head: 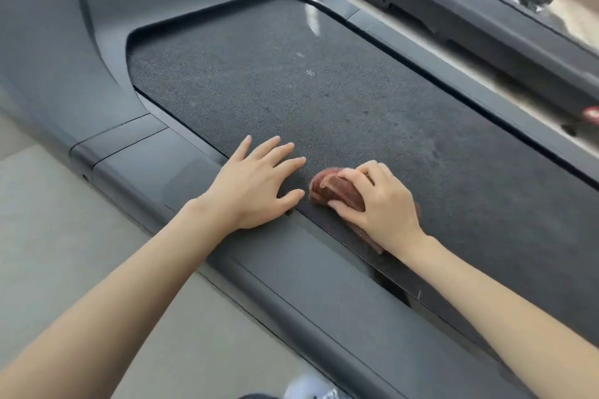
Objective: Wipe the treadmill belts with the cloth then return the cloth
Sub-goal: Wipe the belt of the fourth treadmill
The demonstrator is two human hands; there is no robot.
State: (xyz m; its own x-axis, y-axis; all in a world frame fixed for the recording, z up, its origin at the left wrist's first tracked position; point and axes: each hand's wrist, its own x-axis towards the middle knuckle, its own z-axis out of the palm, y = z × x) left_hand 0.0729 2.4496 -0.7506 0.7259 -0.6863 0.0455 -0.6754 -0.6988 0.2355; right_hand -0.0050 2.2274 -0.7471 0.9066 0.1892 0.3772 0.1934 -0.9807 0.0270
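cloth: reddish-brown rag, bunched up, sitting on the belt near its left edge
right hand: on top of the cloth, fingers curled over it, pressing it down
left hand: just beside the cloth, fingers spread flat, palm over the belt edge, holding nothing
belt: dark and grainy, a few pale specks
side rail: grey plastic, runs under the left wrist
floor: pale, left of the treadmill

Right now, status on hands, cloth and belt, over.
Right hand grips the cloth, pressed on the belt. Left hand flat, fingers on belt, heel on the side rail. Nothing blocking the belt ahead.
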